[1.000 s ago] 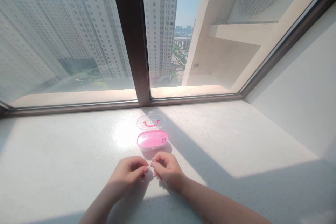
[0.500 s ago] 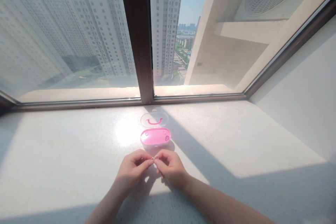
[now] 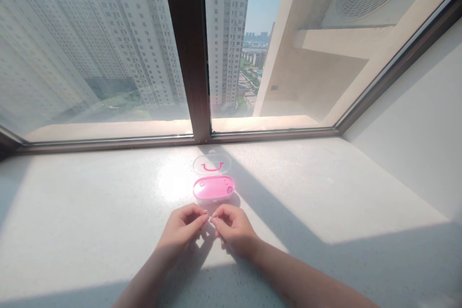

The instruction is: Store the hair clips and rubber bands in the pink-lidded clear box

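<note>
My left hand (image 3: 182, 228) is closed in a pinch, thumb against forefinger, with a tiny pale bit at the tips that is too small to name. A narrow gap separates it from my right hand (image 3: 236, 231), which pinches a small pale loop (image 3: 214, 216) at its fingertips. Just beyond both hands stands an oval pink box (image 3: 212, 194) with its top off or folded back. Inside lie a few small ring-like things, one of them a dark ring (image 3: 229, 190). Behind the box lies its clear lid (image 3: 212, 159) with a pink curved handle (image 3: 212, 169).
The pale speckled windowsill (image 3: 108, 211) carries the box and both forearms. Glare lies to the left of the box, and shadow bands cross the right side. A dark window frame (image 3: 202, 125) closes off the back; a white wall (image 3: 415, 120) rises at right.
My left fingertips have parted slightly from the right ones, moving a little left and up. My right hand, the box and the lid look unmoved.
</note>
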